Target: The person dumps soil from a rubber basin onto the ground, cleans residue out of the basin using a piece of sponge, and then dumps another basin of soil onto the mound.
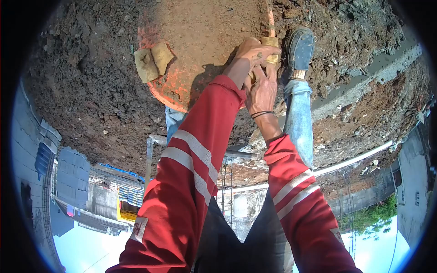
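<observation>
A large orange-red round pan (182,86), its surface caked with brown soil, lies in front of me between my feet. A tan strip (270,42) is folded round its right rim. My left hand (251,53) is closed on this tan strip from above, fingers bent over the rim. Just below, my right hand (265,88) is closed too, its fingertips pressed on the lower part of the strip, close against the left hand. On the left rim sits a second tan piece (154,62), bent over the edge, with neither hand on it.
My dark shoe (301,48) stands right beside the pan's right rim. Loose dark soil (91,91) surrounds the pan. A concrete strip (355,93) runs along the right. Stacked grey blocks (73,175) and a pale pipe (359,159) lie further off.
</observation>
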`<state>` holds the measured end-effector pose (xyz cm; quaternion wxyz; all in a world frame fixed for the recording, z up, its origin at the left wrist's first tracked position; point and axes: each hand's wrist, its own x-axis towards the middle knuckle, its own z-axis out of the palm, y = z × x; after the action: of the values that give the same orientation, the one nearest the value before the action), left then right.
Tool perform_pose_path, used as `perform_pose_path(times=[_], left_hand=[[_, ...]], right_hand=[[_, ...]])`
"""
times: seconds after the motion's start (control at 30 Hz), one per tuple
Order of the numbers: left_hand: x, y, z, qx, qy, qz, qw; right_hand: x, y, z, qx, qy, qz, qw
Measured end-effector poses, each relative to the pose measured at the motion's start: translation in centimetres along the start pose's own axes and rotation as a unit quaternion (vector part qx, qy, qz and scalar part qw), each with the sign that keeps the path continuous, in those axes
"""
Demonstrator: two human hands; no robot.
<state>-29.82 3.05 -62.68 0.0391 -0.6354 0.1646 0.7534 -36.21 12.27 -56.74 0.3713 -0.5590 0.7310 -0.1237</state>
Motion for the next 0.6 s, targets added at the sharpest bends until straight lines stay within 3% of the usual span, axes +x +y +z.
perform_pose_path(times=[0.03, 0.1, 0.17, 0.2, 0.23, 0.27, 0.33, 0.37, 0.43, 0.5, 0.53, 0.57, 0.6], left_hand=[[0.4, 0.5, 0.0, 0.131, 0.025, 0.011, 0.991], [1.2, 0.7, 0.0, 0.140, 0.047, 0.050, 0.988], [2.0, 1.0, -0.3, 0.125, 0.050, 0.081, 0.988], [2.9, 0.6, -0.4, 0.126, 0.050, 0.082, 0.987], [3.5, -0.3, -0.6, 0.039, 0.012, 0.084, 0.996], [3.9, -0.8, -0.9, -0.049, -0.025, 0.085, 0.995], [1.8, -1.0, -0.7, -0.066, -0.025, 0.080, 0.994], [1.1, -0.8, -0.6, -0.085, -0.024, 0.075, 0.993], [2.1, -1.8, -0.6, -0.068, -0.027, 0.045, 0.996], [2.5, -2.2, -0.6, 0.035, -0.076, 0.029, 0.996], [2.3, -2.4, -0.5, -0.014, -0.101, 0.042, 0.994], [1.8, -2.4, -0.3, -0.008, -0.100, 0.039, 0.994], [1.3, -2.5, 0.0, 0.027, -0.034, 0.078, 0.996]], right_hand=[[-0.4, 0.0, 0.3, 0.001, 0.001, -0.002, 1.000], [-1.2, 0.0, 0.5, 0.046, -0.024, 0.042, 0.998], [-1.6, 0.1, -0.2, 0.020, 0.017, 0.021, 0.999], [-1.4, 0.5, -1.6, 0.081, 0.028, 0.132, 0.987], [-1.2, 0.9, -2.7, 0.142, 0.038, 0.242, 0.959], [-1.1, 1.7, -3.0, 0.143, 0.039, 0.243, 0.959], [-0.5, 3.9, -2.6, 0.408, 0.184, 0.305, 0.841], [0.0, 4.6, -2.4, 0.410, 0.187, 0.303, 0.840], [0.8, 6.2, -1.4, 0.380, 0.211, 0.402, 0.806], [2.0, 9.1, 1.6, 0.368, 0.217, 0.411, 0.806], [2.7, 9.2, 2.7, 0.345, 0.218, 0.390, 0.825], [3.1, 9.0, 3.5, 0.322, 0.218, 0.370, 0.844], [3.4, 8.9, 4.0, 0.326, 0.218, 0.375, 0.840]])
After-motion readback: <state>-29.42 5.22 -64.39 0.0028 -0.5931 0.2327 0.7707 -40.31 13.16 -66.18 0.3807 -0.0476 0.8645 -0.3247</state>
